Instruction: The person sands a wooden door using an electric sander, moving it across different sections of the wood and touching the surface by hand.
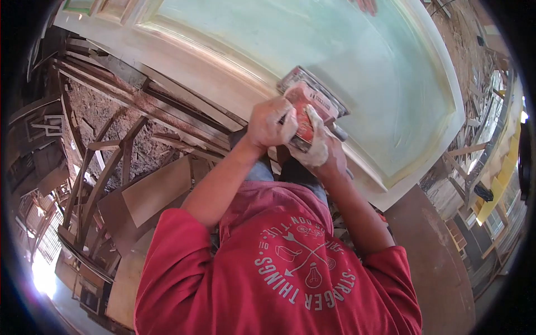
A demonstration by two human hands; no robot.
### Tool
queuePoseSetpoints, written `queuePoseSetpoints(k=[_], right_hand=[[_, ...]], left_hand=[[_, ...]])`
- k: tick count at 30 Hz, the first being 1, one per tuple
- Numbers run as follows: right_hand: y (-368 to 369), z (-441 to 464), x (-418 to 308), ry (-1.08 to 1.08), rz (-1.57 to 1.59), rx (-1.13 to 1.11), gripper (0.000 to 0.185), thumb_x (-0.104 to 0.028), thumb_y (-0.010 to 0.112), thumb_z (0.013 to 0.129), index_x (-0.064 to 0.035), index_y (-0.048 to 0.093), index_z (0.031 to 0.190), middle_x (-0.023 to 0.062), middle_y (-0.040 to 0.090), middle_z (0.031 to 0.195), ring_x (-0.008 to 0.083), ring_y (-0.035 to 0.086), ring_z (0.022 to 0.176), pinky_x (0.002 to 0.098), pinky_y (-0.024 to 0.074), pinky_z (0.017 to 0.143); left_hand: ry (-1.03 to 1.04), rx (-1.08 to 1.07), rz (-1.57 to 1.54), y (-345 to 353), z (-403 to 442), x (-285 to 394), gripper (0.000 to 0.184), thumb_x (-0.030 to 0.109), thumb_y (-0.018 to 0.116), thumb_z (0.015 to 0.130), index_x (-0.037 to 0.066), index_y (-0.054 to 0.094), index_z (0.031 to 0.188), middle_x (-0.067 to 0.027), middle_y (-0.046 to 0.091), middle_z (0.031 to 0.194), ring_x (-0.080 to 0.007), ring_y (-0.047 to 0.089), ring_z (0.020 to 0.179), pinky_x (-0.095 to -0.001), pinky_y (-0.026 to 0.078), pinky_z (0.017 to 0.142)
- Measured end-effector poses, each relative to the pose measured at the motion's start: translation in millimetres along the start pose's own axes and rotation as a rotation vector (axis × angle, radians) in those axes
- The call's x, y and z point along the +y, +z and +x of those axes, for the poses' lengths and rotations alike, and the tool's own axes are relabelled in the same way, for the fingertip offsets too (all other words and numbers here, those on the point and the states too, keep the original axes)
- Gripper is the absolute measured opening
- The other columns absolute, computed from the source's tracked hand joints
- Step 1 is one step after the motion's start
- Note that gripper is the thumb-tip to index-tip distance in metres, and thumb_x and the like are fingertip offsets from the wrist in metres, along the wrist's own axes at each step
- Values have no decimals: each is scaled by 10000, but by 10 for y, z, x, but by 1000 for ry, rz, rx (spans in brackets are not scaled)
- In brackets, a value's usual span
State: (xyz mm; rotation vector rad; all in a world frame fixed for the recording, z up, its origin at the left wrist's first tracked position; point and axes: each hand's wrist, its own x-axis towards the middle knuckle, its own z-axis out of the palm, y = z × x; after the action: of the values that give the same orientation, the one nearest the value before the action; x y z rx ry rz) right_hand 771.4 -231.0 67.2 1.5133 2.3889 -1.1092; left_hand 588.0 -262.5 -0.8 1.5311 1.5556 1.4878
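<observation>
Both hands are closed on a red electric sander [314, 106] with a flat rectangular base, near the middle of the view. My left hand [272, 121] grips its left side, fingers curled. My right hand [319, 146] wraps its near end and right side, and pale dust coats its fingers. The sander sits over the near edge of a panelled door [385, 72] with a whitish-green surface and raised mouldings. Whether its base touches the door all along is hidden by the hands and body of the tool.
Another person's hand [365, 5] shows at the top edge, over the door. Wooden offcuts and frame pieces [114, 145] lie at the left on dirt ground. Brown boards [432, 245] stand at the lower right. Yellow material [494, 201] is at the far right.
</observation>
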Motion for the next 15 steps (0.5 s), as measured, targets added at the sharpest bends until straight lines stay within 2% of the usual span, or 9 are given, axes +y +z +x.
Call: queuePoseSetpoints(k=[1, 4, 5, 8, 9, 12, 15], right_hand=[[-44, 119, -184, 85, 18, -110, 1046, -491, 873, 835, -123, 350, 1663, 276, 782, 1050, 464, 776, 937, 530, 619, 815], [73, 397, -504, -18, 31, -17, 1033, -487, 860, 844, -120, 352, 1665, 246, 789, 968, 465, 772, 842, 532, 616, 751], [38, 509, -662, 42, 16, -96, 1030, -473, 854, 848, -79, 352, 1657, 253, 785, 982, 464, 771, 859, 527, 615, 760], [70, 802, -980, 6, 49, -119, 1048, -467, 862, 835, -31, 359, 1645, 260, 782, 993, 461, 771, 867, 524, 612, 765], [31, 876, -1141, 9, 34, -132, 1036, -425, 868, 830, 1, 370, 1634, 258, 775, 975, 455, 764, 859, 524, 601, 758], [232, 1072, -1291, -121, 119, -37, 1003, -392, 856, 839, -3, 382, 1634, 244, 768, 948, 452, 754, 844, 529, 587, 743], [450, 1264, -1457, -229, 154, 62, 880, -339, 825, 858, 5, 446, 1573, 218, 758, 899, 443, 749, 829, 534, 579, 727]], left_hand=[[-42, -23, 33, -165, 71, -41, 115, 19, 617, 923, 11, 595, 809, -153, 610, 760, -347, 619, 629, -452, 520, 603], [-146, -43, 43, -582, 281, -150, 148, 45, 613, 943, 16, 596, 800, -150, 600, 750, -337, 615, 630, -439, 507, 607], [-146, -38, 38, -702, 335, -224, 171, 63, 603, 963, 20, 602, 798, -148, 592, 734, -325, 607, 620, -423, 485, 595], [-123, -23, 81, -1056, 506, -394, 189, 71, 595, 980, 14, 604, 800, -144, 579, 718, -314, 575, 599, -410, 467, 585], [-114, -5, 91, -1151, 530, -485, 203, 74, 589, 988, 4, 611, 798, -129, 568, 704, -282, 547, 584, -395, 449, 577], [-163, -6, 95, -1472, 638, -619, 204, 69, 590, 981, -6, 622, 794, -112, 560, 698, -247, 533, 582, -388, 445, 577], [-179, -23, 106, -1801, 726, -818, 257, 121, 587, 1002, -5, 624, 782, -127, 577, 705, -241, 581, 625, -384, 463, 601]])
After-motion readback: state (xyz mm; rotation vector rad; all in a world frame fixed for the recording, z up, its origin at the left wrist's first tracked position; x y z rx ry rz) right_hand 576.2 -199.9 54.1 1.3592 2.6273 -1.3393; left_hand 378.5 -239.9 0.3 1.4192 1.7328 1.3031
